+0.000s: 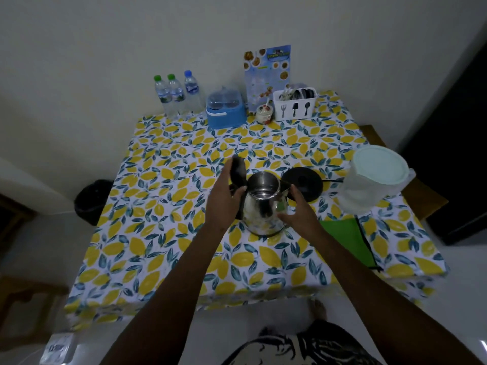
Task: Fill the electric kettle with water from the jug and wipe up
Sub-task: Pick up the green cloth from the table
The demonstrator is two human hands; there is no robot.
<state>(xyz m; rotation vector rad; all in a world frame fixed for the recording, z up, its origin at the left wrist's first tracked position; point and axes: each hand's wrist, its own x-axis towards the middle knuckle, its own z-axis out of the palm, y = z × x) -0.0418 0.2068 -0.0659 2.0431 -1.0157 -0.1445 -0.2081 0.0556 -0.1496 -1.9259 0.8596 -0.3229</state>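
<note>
A steel electric kettle (262, 206) stands in the middle of the lemon-print table (163, 233), its black lid (238, 171) tipped up and its inside visible. My left hand (224, 201) grips the kettle's handle side with fingers by the raised lid. My right hand (297, 214) rests against the kettle's right wall, fingers spread. The black kettle base (303, 184) lies just behind on the right. A translucent jug (374, 177) with a pale lid stands at the right edge. A green cloth (345, 238) lies flat in front of the jug.
Along the wall stand three water bottles (176, 93), a blue lidded container (226, 109), a small jar (263, 113), a white cutlery holder (295, 104) and a menu card (267, 75). A black bin (92, 201) sits on the floor at left.
</note>
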